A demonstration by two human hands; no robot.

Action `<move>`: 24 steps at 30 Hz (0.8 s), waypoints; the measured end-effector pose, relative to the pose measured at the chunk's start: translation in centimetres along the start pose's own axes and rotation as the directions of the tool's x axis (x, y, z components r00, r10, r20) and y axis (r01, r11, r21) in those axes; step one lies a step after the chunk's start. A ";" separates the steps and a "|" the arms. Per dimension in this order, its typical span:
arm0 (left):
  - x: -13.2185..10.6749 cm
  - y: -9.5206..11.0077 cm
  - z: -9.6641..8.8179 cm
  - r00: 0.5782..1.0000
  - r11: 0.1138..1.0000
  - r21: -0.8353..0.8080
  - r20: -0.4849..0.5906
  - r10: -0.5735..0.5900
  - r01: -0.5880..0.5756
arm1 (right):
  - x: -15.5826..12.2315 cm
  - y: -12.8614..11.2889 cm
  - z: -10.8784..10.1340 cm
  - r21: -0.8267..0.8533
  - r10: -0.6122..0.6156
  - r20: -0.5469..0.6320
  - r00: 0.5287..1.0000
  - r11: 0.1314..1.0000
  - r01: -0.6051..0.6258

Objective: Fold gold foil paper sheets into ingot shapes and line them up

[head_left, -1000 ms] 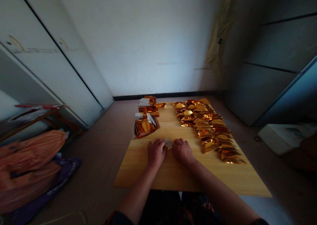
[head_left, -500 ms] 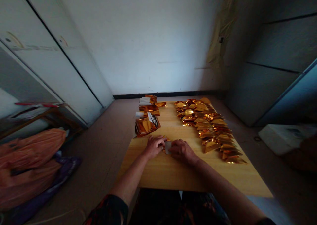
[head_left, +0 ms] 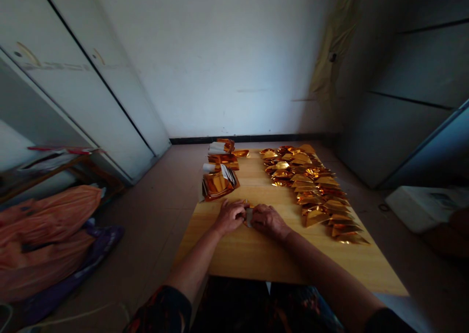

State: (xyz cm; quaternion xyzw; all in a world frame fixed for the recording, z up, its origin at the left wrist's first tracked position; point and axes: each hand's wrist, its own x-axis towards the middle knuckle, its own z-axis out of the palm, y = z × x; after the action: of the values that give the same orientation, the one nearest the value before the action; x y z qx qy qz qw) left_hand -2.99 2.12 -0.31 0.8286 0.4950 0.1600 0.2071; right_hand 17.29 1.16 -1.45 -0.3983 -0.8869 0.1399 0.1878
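Fingers (head_left: 236, 211) of my left hand (head_left: 230, 216) and right hand (head_left: 269, 221) clamped together on folded foil piece (head_left: 249, 217) (gold, pale patch showing), mid-table (head_left: 256, 259); foil triangles (head_left: 311, 191) rowed right, foil stacks (head_left: 219, 184) left.

1. White wardrobe doors (head_left: 91, 78) stand at left, scuffed near the handles.
2. Orange sacks (head_left: 44, 245) lie on the tile floor (head_left: 146, 186), purple cloth (head_left: 104, 237) touching them.
3. Wooden rack (head_left: 54, 166) behind the sacks.
4. Yellowed sheet (head_left: 331, 54) hangs in the wall corner above black skirting (head_left: 249, 139).
5. White box (head_left: 425, 208) on floor at right, below grey panels (head_left: 406, 78).
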 end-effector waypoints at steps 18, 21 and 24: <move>0.1 -0.2 0.0 1.000 1.000 -0.013 0.010 0.027 -0.027 | 1.0 0.6 0.4 0.230 -0.175 -0.146 0.974 0.951 0.206; 0.1 -0.4 0.1 1.000 0.999 -0.030 -0.005 0.025 -0.025 | 1.2 0.1 -0.1 0.313 -0.219 -0.103 0.970 0.919 0.240; 0.1 -0.6 0.3 1.000 0.999 -0.025 -0.008 0.025 -0.025 | 1.3 -0.2 -0.4 0.405 -0.214 -0.109 0.971 0.882 0.240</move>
State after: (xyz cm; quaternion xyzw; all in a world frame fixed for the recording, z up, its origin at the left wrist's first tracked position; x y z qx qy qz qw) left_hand -3.27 2.41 -0.87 0.8314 0.4833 0.1721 0.2133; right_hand 16.56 2.08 -0.69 -0.2467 -0.8711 0.2899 0.3103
